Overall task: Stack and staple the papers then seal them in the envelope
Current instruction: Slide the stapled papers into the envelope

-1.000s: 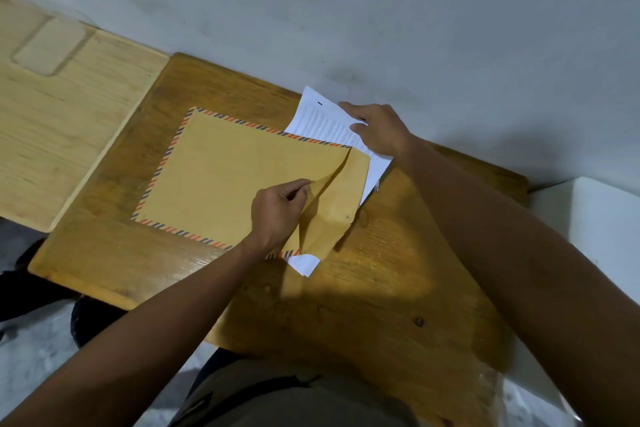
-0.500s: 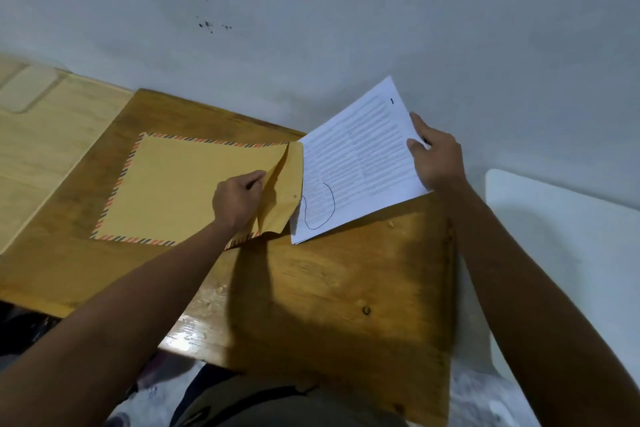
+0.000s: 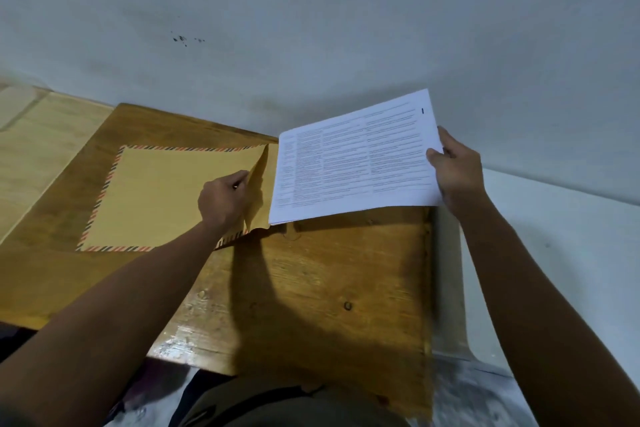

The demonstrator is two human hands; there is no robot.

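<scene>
Papers: the stack of white printed paper sheets (image 3: 353, 163) is held clear of the brown wooden desk (image 3: 311, 288), at about 2 o'clock from the middle of the desk, its near-left corner just beside the envelope's mouth.
Envelope: the flat brown paper envelope with a red-and-black striped border (image 3: 166, 198) lies on the desk at about 10 o'clock, its flap lifted at the right end.
Right hand: the right hand (image 3: 457, 170) grips the stack at its right edge, thumb on top, fingers hidden beneath.
Left hand: the left hand (image 3: 221, 198) pinches the envelope's brown flap (image 3: 259, 191) and holds it raised.
Weight and stiffness: the stack looks light and floppy; held by one edge, its free left end probably sags, and the sheets can fan apart unless joined. No staple is discernible at this size.
Surface: plain paper on paper likely slides easily, but the corners may catch on the envelope's lip.
Where to hold: a judgement only, but a pinch at the middle of the trailing right edge seems best, as it keeps the leading edge level.
Envelope handling: thin and creasable; the flap is best held near its fold so the mouth gapes.
Risk: a bent corner or a torn flap.
</scene>
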